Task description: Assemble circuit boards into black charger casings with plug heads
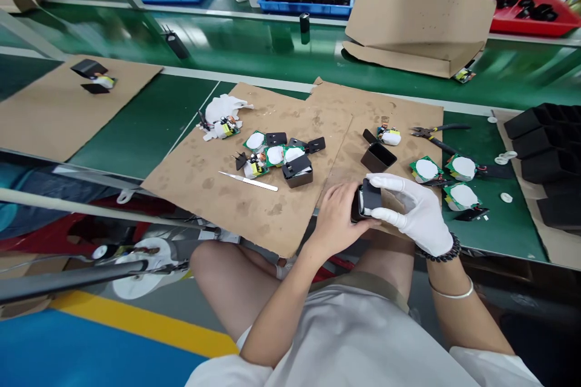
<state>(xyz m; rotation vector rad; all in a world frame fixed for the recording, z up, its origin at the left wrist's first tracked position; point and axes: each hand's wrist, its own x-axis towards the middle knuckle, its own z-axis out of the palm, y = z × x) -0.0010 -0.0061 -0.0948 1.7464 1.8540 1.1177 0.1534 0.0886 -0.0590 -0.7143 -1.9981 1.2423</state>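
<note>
Near the cardboard's front edge, my bare left hand (336,217) wraps round a small black plastic case (357,207). My right hand (415,208), in a white glove, pinches a flat black cover (373,195) at the case's open end. Something white shows between case and cover. Beyond my hands stands an open black case (378,158), beside a small circuit board (389,135). To the left, another case (298,172) sits among several green boards (275,155) with white round pads. White tweezers (249,181) lie in front of them.
Cutting pliers (438,133) lie at right, near more padded boards (463,167) and loose white discs (506,198). Black cases are stacked (544,139) at the far right. A cardboard box (420,24), a blue tray (306,9) and a red tray (540,21) stand at the back.
</note>
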